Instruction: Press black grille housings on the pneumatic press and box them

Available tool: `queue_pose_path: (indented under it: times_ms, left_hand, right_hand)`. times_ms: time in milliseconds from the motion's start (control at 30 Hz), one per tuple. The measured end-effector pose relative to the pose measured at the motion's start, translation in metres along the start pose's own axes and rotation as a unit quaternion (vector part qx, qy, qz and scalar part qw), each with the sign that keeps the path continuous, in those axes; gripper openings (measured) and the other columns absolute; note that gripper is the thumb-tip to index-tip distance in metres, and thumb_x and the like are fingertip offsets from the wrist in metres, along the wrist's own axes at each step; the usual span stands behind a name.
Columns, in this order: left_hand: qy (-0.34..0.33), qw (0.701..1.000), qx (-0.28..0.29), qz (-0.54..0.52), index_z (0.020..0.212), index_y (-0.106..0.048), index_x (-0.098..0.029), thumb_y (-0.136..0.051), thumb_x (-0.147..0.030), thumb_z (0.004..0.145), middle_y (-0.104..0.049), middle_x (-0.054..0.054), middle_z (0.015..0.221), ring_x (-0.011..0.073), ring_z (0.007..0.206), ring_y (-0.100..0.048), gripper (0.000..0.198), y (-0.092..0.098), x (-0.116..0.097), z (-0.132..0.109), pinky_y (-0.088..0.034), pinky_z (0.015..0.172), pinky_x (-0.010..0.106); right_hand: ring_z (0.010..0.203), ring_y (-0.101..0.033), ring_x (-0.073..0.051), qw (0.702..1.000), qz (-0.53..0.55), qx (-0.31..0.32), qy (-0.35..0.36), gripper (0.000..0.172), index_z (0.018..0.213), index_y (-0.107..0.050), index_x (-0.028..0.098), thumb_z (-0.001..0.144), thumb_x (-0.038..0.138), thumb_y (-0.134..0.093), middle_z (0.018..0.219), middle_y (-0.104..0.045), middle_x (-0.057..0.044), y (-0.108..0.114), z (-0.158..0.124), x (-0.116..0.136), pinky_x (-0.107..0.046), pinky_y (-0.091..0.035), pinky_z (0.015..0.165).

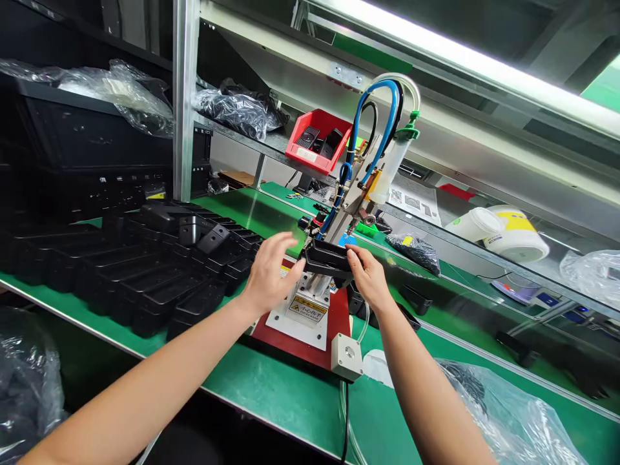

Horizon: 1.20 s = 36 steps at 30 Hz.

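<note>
A black plastic housing [328, 256], hollow like a narrow tray, is held tilted at the head of a small bench press [356, 194]. My right hand [369, 276] pinches its right end between thumb and fingers. At the other end is my left hand [271, 270], its fingers spread and its thumb tip close to the housing; whether the thumb touches it I cannot tell. Blue hoses and a clear syringe-like cylinder [391, 169] belong to the press. Below the housing, the press stands on a red base [271, 334] with a warning label.
Many similar black housings [155, 284] cover the green bench [271, 381] on the left. A grey button box [347, 356] sits at the base's front right corner. Plastic bags [513, 407] lie at the right. The shelf above holds a red bin [317, 139] and white tubs [516, 236].
</note>
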<state>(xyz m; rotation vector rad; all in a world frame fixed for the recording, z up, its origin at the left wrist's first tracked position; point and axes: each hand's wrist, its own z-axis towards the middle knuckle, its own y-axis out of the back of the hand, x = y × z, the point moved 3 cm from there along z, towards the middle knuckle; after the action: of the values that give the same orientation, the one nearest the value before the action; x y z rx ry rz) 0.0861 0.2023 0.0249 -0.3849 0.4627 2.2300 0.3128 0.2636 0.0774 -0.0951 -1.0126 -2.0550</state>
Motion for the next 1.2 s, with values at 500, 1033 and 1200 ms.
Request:
queue_pose_path:
  times_ms: [500,1033,1200]
  left_hand:
    - [0.078,0.988,0.05,-0.121,0.088,-0.062,-0.019,-0.041,-0.036,0.097,-0.062,0.005,0.094,0.0178,0.095,-0.06,0.029,-0.049,-0.007,0.026,-0.048,0.088,0.032]
    - [0.127,0.977,-0.001,-0.173,0.09,-0.064,-0.019,-0.044,-0.031,0.094,-0.063,0.005,0.092,0.0172,0.091,-0.061,0.024,-0.051,-0.008,0.028,-0.048,0.086,0.031]
    - [0.138,0.973,0.0,-0.186,0.1,-0.065,-0.02,-0.044,-0.029,0.093,-0.066,0.006,0.099,0.0184,0.096,-0.062,0.024,-0.053,-0.007,0.028,-0.049,0.087,0.032]
  right_hand:
    - [0.102,-0.062,-0.022,0.997,0.049,-0.034,0.039,0.031,0.107,-0.068,0.021,0.094,0.038,-0.045,0.107,-0.067,-0.009,-0.015,0.003,0.007,-0.038,-0.049,0.093]
    - [0.094,-0.062,-0.022,0.995,0.062,-0.068,0.03,0.033,0.099,-0.07,0.022,0.094,0.035,-0.04,0.098,-0.069,-0.006,-0.02,-0.001,0.012,-0.037,-0.047,0.085]
    - [0.094,-0.063,-0.022,0.992,0.078,-0.095,0.018,0.035,0.094,-0.07,0.021,0.089,0.031,-0.036,0.095,-0.07,-0.005,-0.023,-0.002,0.009,-0.036,-0.048,0.083]
